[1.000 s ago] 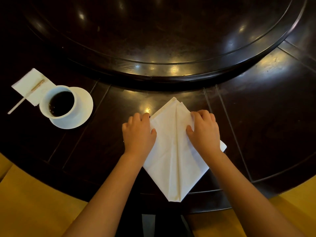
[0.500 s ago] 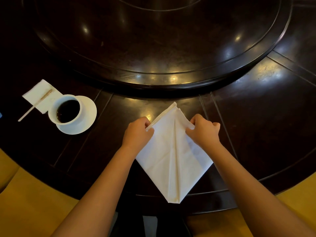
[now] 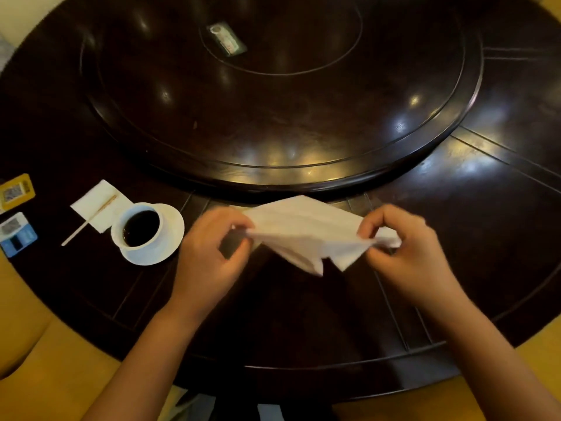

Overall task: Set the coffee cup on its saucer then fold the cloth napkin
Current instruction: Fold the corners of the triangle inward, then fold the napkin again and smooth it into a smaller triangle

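Observation:
A white cup [image 3: 140, 227] full of dark coffee stands on its white saucer [image 3: 170, 238] at the left of the dark round table. The white cloth napkin [image 3: 306, 230], partly folded, hangs lifted off the table between my hands, its lower flaps drooping. My left hand [image 3: 212, 253] pinches its left corner. My right hand [image 3: 403, 250] pinches its right corner, a bit of cloth sticking out past the fingers.
A raised dark turntable [image 3: 273, 95] fills the table's middle, with a small card [image 3: 227, 39] on it. A paper napkin [image 3: 100, 205] with a wooden stirrer [image 3: 88, 220] lies left of the cup. Two small cards [image 3: 16, 214] sit at the far left edge. Yellow seating surrounds the table's near edge.
The napkin lay flat as a kite shape under my hands; both hands have pinched its side corners and lifted it off the table. The camera has tilted up, showing more table.

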The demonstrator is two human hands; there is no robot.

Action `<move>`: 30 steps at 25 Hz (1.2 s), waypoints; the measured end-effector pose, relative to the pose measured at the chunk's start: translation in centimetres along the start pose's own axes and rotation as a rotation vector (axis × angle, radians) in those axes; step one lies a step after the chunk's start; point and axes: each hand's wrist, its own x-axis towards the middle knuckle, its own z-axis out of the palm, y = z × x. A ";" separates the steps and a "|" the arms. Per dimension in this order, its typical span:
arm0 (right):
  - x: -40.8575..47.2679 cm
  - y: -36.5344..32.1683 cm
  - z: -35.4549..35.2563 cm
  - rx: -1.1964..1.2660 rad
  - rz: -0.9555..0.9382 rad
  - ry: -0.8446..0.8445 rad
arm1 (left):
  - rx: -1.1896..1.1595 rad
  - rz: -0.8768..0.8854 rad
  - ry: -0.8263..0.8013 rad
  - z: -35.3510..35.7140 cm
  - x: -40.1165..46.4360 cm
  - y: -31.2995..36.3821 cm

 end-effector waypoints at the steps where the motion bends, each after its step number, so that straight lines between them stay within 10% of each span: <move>1: -1.5 0.9 0.5 -0.070 -0.014 -0.085 | 0.021 0.009 -0.063 0.6 -1.8 -0.9; 5: -7.1 6.0 3.7 -0.411 0.173 -0.639 | 0.246 -0.003 -0.482 4.0 -10.1 -5.6; 13: -5.7 7.8 12.5 -0.435 0.196 -0.160 | 0.537 -0.319 -0.292 11.9 -7.6 -3.9; 25: -6.2 10.2 15.1 -0.636 0.176 -0.208 | 0.722 -0.252 -0.452 15.0 -8.8 -6.3; 30: 0.1 12.0 14.0 -0.547 -0.172 -0.485 | 0.748 -0.240 -0.493 15.1 -8.5 -6.5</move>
